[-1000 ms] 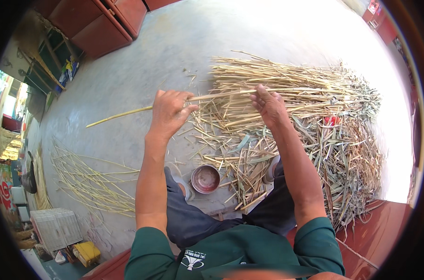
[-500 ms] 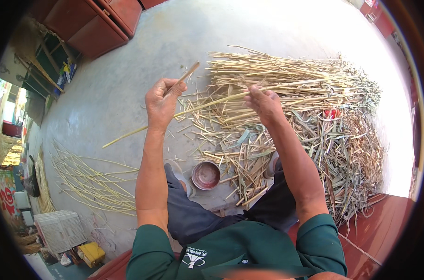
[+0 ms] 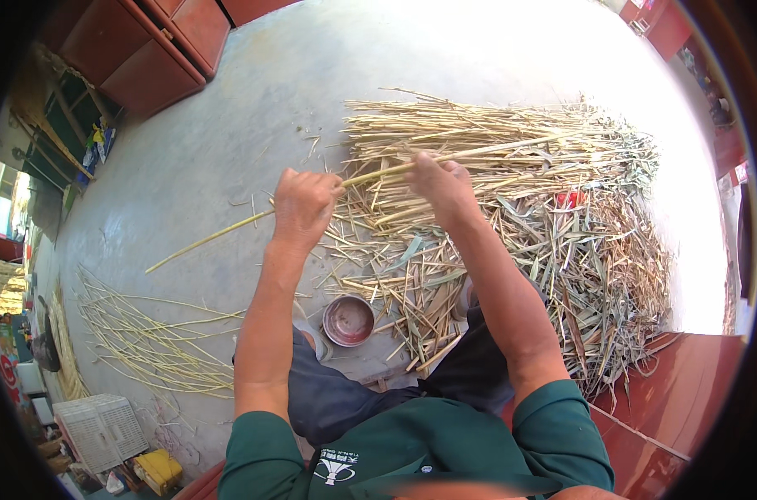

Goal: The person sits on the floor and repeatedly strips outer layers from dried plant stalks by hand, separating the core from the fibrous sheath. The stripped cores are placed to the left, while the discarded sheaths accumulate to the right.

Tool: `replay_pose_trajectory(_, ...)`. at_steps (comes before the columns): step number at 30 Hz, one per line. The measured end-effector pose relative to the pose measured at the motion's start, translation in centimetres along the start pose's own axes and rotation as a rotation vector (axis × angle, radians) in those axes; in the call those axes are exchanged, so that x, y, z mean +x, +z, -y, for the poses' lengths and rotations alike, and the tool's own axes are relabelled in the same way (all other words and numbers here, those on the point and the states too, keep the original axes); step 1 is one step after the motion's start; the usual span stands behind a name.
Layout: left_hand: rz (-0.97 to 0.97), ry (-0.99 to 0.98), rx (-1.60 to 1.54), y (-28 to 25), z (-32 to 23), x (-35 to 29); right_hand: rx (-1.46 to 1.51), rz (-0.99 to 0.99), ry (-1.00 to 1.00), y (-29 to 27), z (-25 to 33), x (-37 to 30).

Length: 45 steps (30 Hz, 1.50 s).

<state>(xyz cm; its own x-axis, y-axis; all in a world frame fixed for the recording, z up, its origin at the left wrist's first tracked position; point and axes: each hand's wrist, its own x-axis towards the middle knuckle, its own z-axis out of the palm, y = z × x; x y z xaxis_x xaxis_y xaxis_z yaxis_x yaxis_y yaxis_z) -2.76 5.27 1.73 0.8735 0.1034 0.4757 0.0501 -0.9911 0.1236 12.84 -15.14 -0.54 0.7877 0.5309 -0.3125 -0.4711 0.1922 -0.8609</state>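
A long, thin, pale yellow reed stalk runs slantwise across the view, its lower end out to the left and its upper end over the heap. My left hand is closed in a fist around it, left of the heap. My right hand pinches the same stalk farther up, fingers closed, above the near side of the bundle. Whether my left fist also holds a smaller piece is hidden. Beneath my right hand lies a thick bundle of dry reed stalks.
Loose husks and leaves spread to the right, by a red bench surface. A round bowl stands between my feet. Thin stripped stalks lie at left, near a white plastic basket. Red cabinets stand far left.
My left hand has lowered and closed on the stalk; the short brown strip that stuck out of it no longer shows. My right hand has shifted left along with the whole view.
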Motion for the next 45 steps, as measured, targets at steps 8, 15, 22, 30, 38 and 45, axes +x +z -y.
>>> replay_pose_trajectory(8,0.189,-0.295,0.087,-4.2,5.7,-1.8,0.042,-0.164,-0.049,-3.8,2.9,0.8)
replay_pose_trajectory(15,0.145,-0.325,-0.559,0.8,-1.4,0.4,0.136,0.138,0.001,-0.4,0.5,-1.1)
replay_pose_trajectory(22,0.184,-0.418,-0.676,1.3,-1.5,0.7,-0.019,0.077,-0.071,-0.3,1.4,-1.5)
replay_pose_trajectory(30,0.197,-0.629,-1.019,2.6,-1.6,0.3,-0.005,0.095,-0.052,0.4,0.9,-1.8)
replay_pose_trajectory(38,-0.078,-0.794,-1.155,-0.7,3.3,0.7,-0.117,0.069,-0.057,-1.2,0.9,-1.1)
replay_pose_trajectory(45,-0.197,-0.02,0.078,1.3,0.8,0.6,-0.073,0.07,-0.067,0.3,-0.5,-1.1)
